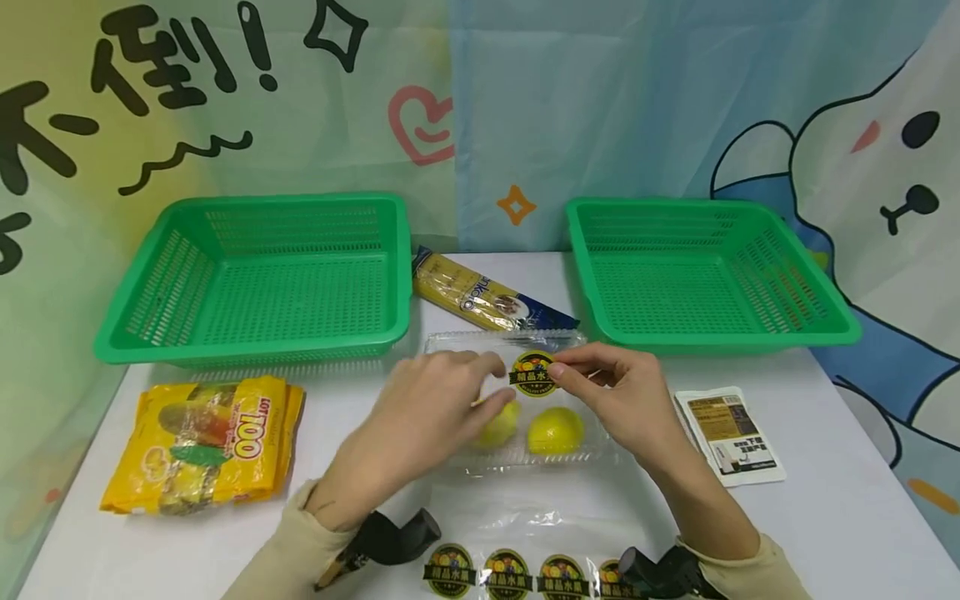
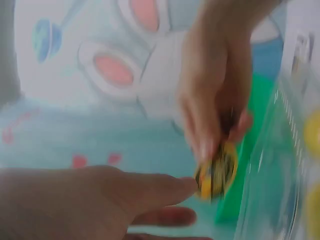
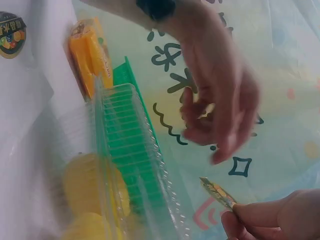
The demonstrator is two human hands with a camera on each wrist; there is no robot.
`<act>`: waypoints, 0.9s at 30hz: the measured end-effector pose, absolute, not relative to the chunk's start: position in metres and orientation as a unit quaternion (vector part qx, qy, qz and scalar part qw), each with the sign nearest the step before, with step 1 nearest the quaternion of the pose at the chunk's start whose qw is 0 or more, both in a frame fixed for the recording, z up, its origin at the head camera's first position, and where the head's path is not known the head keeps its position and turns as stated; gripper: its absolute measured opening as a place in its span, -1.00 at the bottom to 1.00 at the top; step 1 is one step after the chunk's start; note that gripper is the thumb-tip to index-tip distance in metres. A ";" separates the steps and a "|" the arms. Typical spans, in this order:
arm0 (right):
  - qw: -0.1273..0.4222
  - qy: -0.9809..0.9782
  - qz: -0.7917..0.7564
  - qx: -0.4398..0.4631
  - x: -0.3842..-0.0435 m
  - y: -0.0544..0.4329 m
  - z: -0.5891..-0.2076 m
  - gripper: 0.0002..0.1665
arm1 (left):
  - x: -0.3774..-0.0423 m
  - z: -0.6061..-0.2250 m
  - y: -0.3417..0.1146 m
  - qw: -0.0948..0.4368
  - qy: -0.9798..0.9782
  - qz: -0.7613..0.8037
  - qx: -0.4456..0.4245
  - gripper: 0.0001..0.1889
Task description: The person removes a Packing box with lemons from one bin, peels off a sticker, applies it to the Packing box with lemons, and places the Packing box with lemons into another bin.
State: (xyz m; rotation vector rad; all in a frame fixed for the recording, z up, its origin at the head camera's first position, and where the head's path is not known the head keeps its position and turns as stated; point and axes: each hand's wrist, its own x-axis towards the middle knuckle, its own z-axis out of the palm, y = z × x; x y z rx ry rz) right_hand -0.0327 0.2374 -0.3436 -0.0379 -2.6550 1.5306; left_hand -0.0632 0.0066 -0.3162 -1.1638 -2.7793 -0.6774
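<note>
A round black-and-gold fruit sticker [image 1: 532, 372] is pinched at its edge between the thumb and index finger of my right hand [image 1: 630, 400]. My left hand [image 1: 438, 392] hovers at the sticker's other side, thumb and index finger spread with a gap between them; in the right wrist view this hand [image 3: 225, 100] is apart from the sticker [image 3: 219, 193]. Below both hands lies a clear plastic clamshell box [image 1: 525, 463] holding two yellow lemon-like fruits [image 1: 556, 431], one partly behind my left fingers. In the left wrist view the sticker [image 2: 216, 172] looks blurred.
Two green baskets [image 1: 255, 354] stand at the back left and right, a pasta packet [image 1: 487, 292] between them. Yellow snack bags [image 1: 202, 446] lie left, a white pouch [image 1: 731, 435] right. A sheet with several more stickers [image 1: 508, 573] lies at the front.
</note>
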 end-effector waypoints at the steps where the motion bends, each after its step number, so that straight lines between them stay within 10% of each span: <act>1: 0.032 -0.865 0.501 -0.014 -0.033 0.237 -0.345 -0.82 | -0.069 -0.316 0.002 0.011 -0.909 -0.222 -0.352 -0.75; 9: 0.001 -0.867 0.498 -0.013 -0.039 0.231 -0.357 -0.84 | -0.088 -0.331 -0.001 -0.079 -0.918 -0.223 -0.317 -0.85; 27: 0.111 -0.921 0.369 0.047 -0.038 0.216 -0.374 -0.91 | -0.084 -0.350 0.012 0.015 -0.928 -0.161 -0.336 -0.78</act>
